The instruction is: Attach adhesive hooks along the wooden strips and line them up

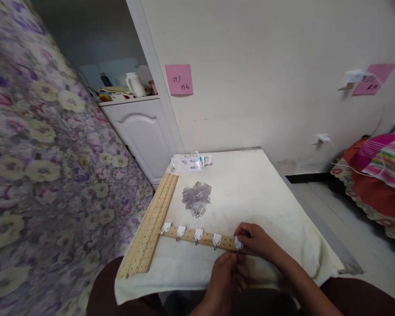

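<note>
A narrow perforated wooden strip lies crosswise near the table's front edge. Several white hooks with metal ends sit along it in a row. At the strip's right end, the fingers of my right hand are closed on a white hook. My left hand is just below that hook, at the strip's near edge. Its fingers are curled together, and whatever they may hold is hidden.
Perforated wooden strips lie lengthwise at the table's left side. A pile of small clear packets with metal hooks lies mid-table. Behind it are hook packages. A cream cloth covers the table; a floral curtain hangs left.
</note>
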### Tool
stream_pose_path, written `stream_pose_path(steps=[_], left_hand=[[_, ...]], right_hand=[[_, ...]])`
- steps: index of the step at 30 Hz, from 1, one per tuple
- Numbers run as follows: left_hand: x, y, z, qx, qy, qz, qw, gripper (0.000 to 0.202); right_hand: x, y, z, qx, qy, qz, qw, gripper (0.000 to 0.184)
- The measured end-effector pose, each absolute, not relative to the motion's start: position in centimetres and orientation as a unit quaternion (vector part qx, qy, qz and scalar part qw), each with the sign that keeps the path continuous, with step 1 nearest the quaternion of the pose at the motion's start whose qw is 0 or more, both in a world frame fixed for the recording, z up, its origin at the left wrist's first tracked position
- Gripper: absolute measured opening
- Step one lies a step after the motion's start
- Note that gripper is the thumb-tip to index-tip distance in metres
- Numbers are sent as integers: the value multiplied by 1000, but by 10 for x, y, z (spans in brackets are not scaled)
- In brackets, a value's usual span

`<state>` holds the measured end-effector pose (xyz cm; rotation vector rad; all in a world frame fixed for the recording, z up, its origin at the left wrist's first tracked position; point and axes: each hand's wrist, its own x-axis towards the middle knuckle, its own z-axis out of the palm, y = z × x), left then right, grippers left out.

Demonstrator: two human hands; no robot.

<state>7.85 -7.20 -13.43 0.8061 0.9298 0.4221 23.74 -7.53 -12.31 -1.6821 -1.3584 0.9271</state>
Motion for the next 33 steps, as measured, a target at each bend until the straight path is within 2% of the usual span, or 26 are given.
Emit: stream_pose_path(steps=[12, 33], left_hand=[[80, -73, -130, 371, 429, 201, 799, 34], [80, -72, -132, 389, 415, 199, 798, 29]], right_hand=[[235, -74, -131, -696, -572, 286, 327, 16], [232, -80, -120, -707, -566, 298, 301, 15]])
